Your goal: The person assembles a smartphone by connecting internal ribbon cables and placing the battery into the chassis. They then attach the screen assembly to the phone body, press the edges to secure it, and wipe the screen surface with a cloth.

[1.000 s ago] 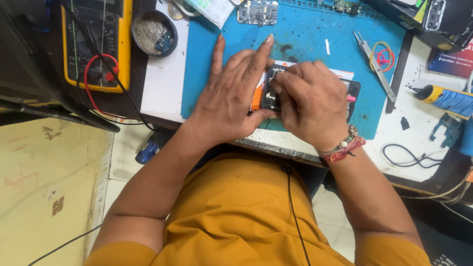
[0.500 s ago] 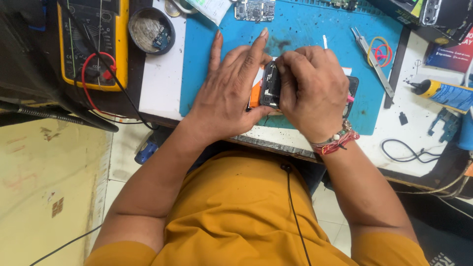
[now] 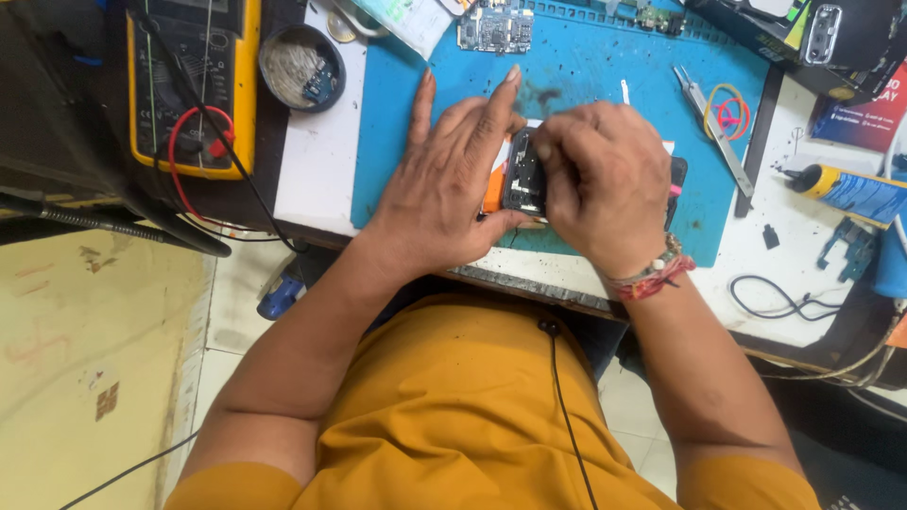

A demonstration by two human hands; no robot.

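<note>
An opened black phone [image 3: 525,179] with an orange edge lies on the blue work mat [image 3: 586,76]. My left hand [image 3: 444,184] rests flat over its left side, fingers stretched toward the far end of the mat, thumb pressed at the phone's near edge. My right hand [image 3: 600,179] is curled over the phone's right part, fingertips pinched at its upper inside; whatever they pinch is hidden. Most of the phone is covered by both hands.
A yellow multimeter [image 3: 194,85] with red and black leads lies far left. A round dish [image 3: 298,66] of small parts and a circuit board [image 3: 494,28] sit behind. Tweezers [image 3: 713,127], a glue tube [image 3: 846,189] and a black cable [image 3: 784,302] lie right.
The view has shifted slightly. My right hand's fingers have moved up along the phone toward its far end; my left hand stays pressed on it.
</note>
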